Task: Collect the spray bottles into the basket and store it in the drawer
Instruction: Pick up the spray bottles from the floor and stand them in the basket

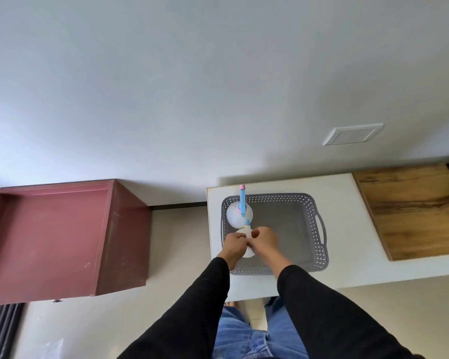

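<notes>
A grey perforated basket with side handles sits on a white table. In its far left corner stands a white spray bottle with a blue and pink spray head. A second white spray bottle is in the basket's near left part, held between both hands. My left hand grips it from the left and my right hand from the right. The hands hide most of that bottle.
A dark red cabinet stands to the left of the table, with a gap of beige floor between. A wooden board lies on the table's right end. A white wall rises behind, with a switch plate.
</notes>
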